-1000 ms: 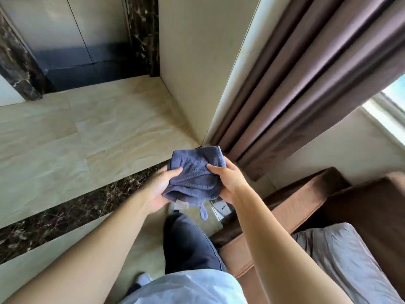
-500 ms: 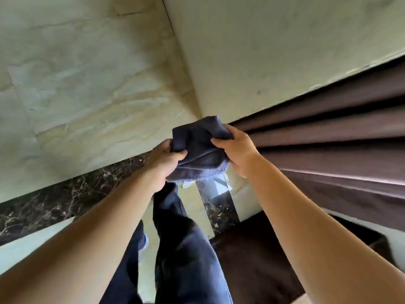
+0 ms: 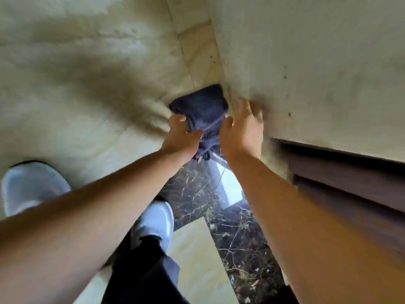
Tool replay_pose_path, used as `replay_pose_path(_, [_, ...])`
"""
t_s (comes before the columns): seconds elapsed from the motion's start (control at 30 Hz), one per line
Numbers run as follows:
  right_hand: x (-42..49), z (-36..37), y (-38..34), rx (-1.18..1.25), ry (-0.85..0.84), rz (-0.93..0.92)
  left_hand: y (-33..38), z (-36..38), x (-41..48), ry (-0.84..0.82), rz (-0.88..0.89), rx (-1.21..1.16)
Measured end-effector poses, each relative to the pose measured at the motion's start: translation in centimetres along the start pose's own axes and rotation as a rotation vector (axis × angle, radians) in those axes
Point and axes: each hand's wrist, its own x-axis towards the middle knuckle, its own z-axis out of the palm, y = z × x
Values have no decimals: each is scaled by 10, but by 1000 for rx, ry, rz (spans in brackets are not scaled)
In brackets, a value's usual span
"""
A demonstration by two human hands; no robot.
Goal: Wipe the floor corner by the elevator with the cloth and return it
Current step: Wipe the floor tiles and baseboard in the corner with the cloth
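A folded blue-grey cloth (image 3: pixel 202 106) lies low at the base of the cream wall (image 3: pixel 317 69), over the beige floor tiles (image 3: pixel 87 73). My left hand (image 3: pixel 183 137) grips the cloth's near edge, thumb on top. My right hand (image 3: pixel 243 128) is just to the right of the cloth with its fingers spread, off the fabric and close to the wall. A small loop of the cloth hangs down between my two wrists.
A dark marble strip (image 3: pixel 236 233) crosses the floor beneath my arms. Brown curtain folds (image 3: pixel 350 189) hang at the right. My white shoes (image 3: pixel 32 185) and dark trouser leg (image 3: pixel 140 270) are below. The frame is motion-blurred.
The view has dropped much closer to the floor. The cloth has gone down to the wall base. My right hand has let go of it and opened; my left hand still holds it.
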Motion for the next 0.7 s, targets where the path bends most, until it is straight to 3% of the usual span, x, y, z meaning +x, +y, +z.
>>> replay_pose_path(0.13, [31, 90, 34, -206, -56, -413, -14, -30, 42, 115, 361, 543])
replay_pose_path(0.23, [57, 113, 23, -370, -26, -466, 4, -76, 70, 252, 746, 820])
replay_pose_path(0.3, [82, 114, 0, -375, 20, -496, 26, -106, 101, 323, 850, 969])
replay_pose_path(0.4, [153, 104, -53, -406, 99, -644, 75, -148, 148, 475, 818, 1159])
replay_pose_path(0.5, [221, 102, -133, -491, 124, -765, 123, -203, 188, 637, 668, 1204])
replay_pose_path(0.6, [259, 110, -191, -459, 169, -673, 155, -249, 218, 718, 556, 1199])
replay_pose_path(0.7, [237, 118, -181, -426, 180, -626, 187, -277, 242, 762, 507, 1135])
